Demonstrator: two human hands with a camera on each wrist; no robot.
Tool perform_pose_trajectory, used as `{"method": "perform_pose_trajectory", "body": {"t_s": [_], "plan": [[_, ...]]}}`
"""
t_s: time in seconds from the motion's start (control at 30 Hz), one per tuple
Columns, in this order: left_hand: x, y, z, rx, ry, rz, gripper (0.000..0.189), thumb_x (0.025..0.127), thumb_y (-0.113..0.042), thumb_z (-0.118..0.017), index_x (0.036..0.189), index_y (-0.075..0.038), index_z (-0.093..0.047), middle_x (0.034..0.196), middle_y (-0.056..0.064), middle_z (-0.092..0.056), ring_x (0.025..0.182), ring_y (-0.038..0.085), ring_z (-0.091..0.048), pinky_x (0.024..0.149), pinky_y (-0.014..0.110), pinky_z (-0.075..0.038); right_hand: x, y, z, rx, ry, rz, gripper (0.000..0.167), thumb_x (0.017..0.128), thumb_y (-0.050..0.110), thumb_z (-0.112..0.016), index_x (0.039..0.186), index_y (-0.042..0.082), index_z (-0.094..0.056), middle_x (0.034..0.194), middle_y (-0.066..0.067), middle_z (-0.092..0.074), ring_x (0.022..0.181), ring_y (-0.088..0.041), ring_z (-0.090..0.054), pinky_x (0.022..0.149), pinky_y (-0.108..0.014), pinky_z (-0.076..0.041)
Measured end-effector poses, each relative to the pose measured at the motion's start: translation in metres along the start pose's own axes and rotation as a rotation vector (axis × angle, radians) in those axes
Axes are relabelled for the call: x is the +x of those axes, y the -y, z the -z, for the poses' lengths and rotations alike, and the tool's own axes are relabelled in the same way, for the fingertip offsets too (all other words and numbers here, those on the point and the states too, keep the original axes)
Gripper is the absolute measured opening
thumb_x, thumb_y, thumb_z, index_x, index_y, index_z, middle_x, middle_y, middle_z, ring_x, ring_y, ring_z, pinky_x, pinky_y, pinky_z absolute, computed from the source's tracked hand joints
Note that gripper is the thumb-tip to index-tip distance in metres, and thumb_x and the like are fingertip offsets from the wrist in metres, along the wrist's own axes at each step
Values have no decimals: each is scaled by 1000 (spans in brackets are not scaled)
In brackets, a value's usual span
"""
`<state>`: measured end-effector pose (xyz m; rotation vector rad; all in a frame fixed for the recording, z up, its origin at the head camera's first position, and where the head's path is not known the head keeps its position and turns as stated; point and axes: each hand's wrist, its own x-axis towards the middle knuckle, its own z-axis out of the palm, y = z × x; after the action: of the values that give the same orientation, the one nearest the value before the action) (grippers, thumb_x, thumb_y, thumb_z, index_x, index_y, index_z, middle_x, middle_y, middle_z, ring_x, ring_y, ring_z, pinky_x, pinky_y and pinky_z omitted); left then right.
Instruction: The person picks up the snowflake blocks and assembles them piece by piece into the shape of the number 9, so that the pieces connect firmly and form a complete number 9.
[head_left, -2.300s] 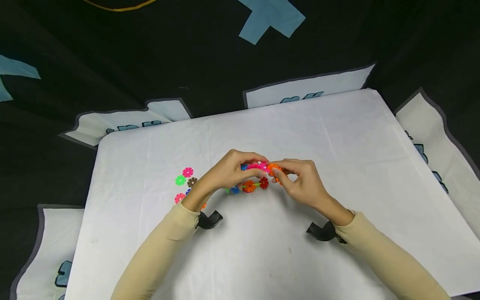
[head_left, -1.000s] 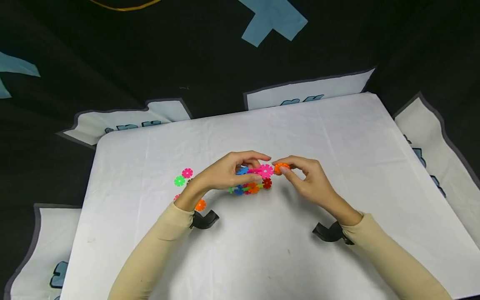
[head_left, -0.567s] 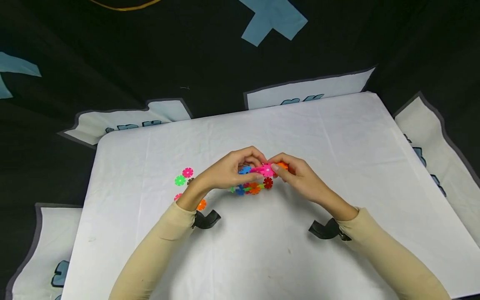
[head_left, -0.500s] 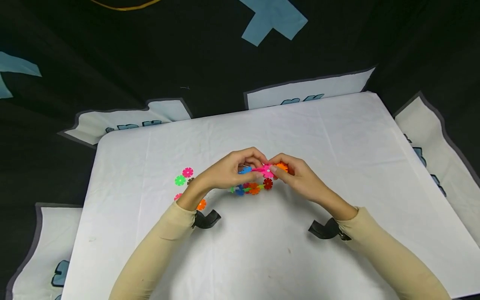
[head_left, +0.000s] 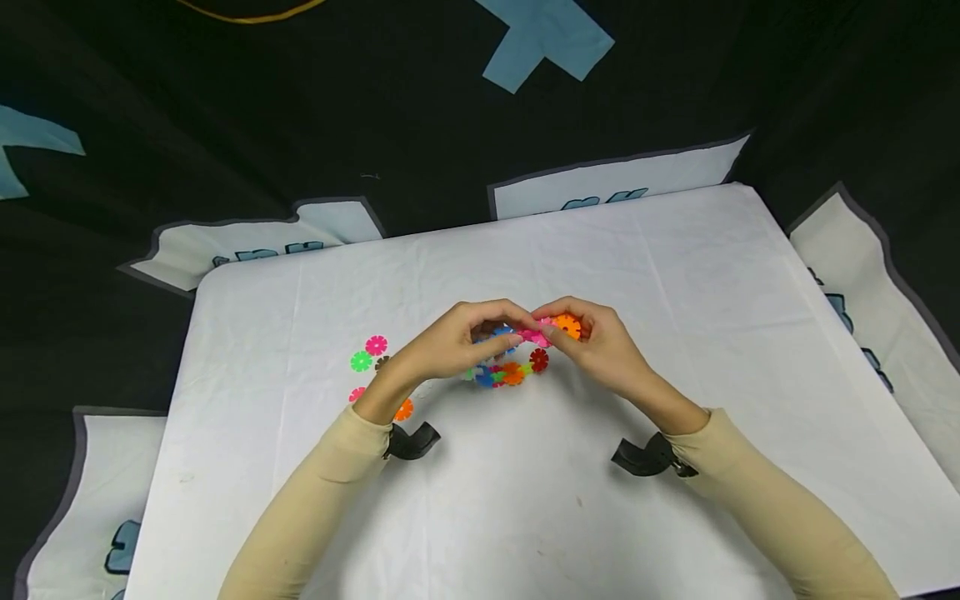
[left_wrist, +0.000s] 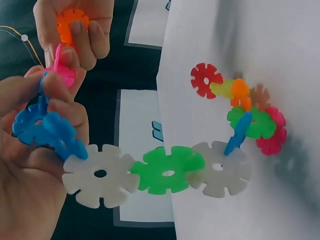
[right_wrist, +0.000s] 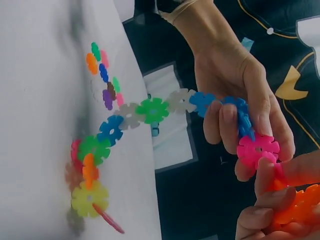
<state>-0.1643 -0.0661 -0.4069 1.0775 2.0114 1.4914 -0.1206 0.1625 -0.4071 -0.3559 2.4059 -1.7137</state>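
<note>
A chain of notched, flower-shaped plastic discs hangs between my hands and the table. My left hand (head_left: 457, 340) grips its blue discs (left_wrist: 37, 125) and supports the upper end. My right hand (head_left: 603, 346) pinches a pink disc (right_wrist: 257, 149) at that end, its fingertips meeting those of the left. Orange discs (right_wrist: 302, 206) sit within the right hand's fingers; whether they join the pink one is hidden. From the left hand the chain runs through a clear disc (left_wrist: 102, 175) and a green disc (left_wrist: 167, 170) down to a red disc (head_left: 538, 360) at its other end.
Several loose discs lie left of the hands on the white table (head_left: 525, 500), among them a pink disc (head_left: 376, 345), a green disc (head_left: 362, 361) and an orange disc (head_left: 404, 409). The left forearm partly covers this group. Dark curtains (head_left: 420, 100) stand behind the table.
A second ago the right hand held orange apart from the chain. It has moved left against the pink disc, and the orange disc now faces up beside it. The pink end has tilted.
</note>
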Motion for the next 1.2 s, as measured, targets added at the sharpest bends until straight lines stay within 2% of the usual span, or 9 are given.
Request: {"method": "perform_pose_trajectory", "body": {"t_s": [0.13, 0.27, 0.37, 0.47, 0.6, 0.7, 0.8, 1.03, 1.2], "plan": [[-2, 1, 0, 21, 29, -16, 22, 97, -8, -60, 118, -10, -67, 112, 4, -69, 98, 14, -62, 88, 32, -54, -1, 1, -2, 15, 2, -6, 19, 92, 4, -62, 108, 8, -71, 91, -9, -68, 53, -12, -40, 50, -21, -34], [-2, 1, 0, 40, 47, -24, 22, 96, -6, -60, 117, -9, -65, 109, 7, -69, 95, 22, -62, 84, 32, -53, -1, 1, -2, 31, 22, -18, 19, 92, 3, -61, 108, 6, -70, 76, -10, -63, 58, -14, -49, 50, -22, -38], [-3, 1, 1, 39, 54, -17, 21, 97, -8, -59, 117, -9, -64, 110, 6, -68, 96, 27, -62, 84, 33, -53, -2, 1, -1, 49, 35, -35, 20, 92, 2, -60, 109, 6, -70, 69, -9, -61, 56, -17, -49, 45, -22, -31], [-3, 0, 2, 36, 54, 5, 21, 97, -9, -59, 117, -10, -64, 111, 3, -68, 98, 23, -63, 85, 33, -53, -2, 1, 0, 73, 46, -54, 22, 93, 1, -59, 110, 6, -70, 71, -8, -65, 57, -17, -52, 46, -21, -30], [-5, -1, 4, 32, 57, 37, 23, 96, -10, -61, 118, -14, -64, 114, -1, -67, 102, 13, -62, 90, 32, -52, 0, -1, 0, 128, 71, -79, 24, 93, 1, -57, 114, 4, -68, 77, -8, -66, 62, -17, -57, 55, -22, -43], [-7, -1, 5, 48, 58, 60, 32, 91, -12, -68, 123, -14, -61, 119, -1, -65, 106, 13, -61, 96, 33, -50, 1, -3, 1, 162, 86, -97, 24, 94, 3, -58, 116, 3, -67, 80, -7, -66, 66, -21, -60, 63, -25, -50], [-8, -1, 4, 97, 27, 84, 44, 87, -15, -75, 128, -13, -58, 125, 1, -64, 110, 13, -61, 102, 33, -48, 0, -4, 1, 169, 72, -103, 23, 95, 7, -60, 117, 5, -67, 79, -7, -65, 67, -24, -60, 65, -26, -52], [-7, -2, 3, 110, -21, 132, 51, 86, -14, -76, 131, -12, -54, 125, 4, -67, 113, 13, -65, 104, 36, -47, -2, -5, 1, 100, 39, -50, 26, 96, 14, -63, 121, 9, -66, 80, -13, -61, 72, -27, -58, 63, -25, -49], [-10, -5, 6, 138, -37, 157, 52, 87, -16, -75, 134, -15, -53, 129, 2, -64, 114, 14, -63, 102, 38, -49, -8, -11, 5, 83, 35, 68, 28, 100, 7, -50, 127, 5, -57, 86, -13, -57, 77, -26, -54, 69, -24, -47]]}}
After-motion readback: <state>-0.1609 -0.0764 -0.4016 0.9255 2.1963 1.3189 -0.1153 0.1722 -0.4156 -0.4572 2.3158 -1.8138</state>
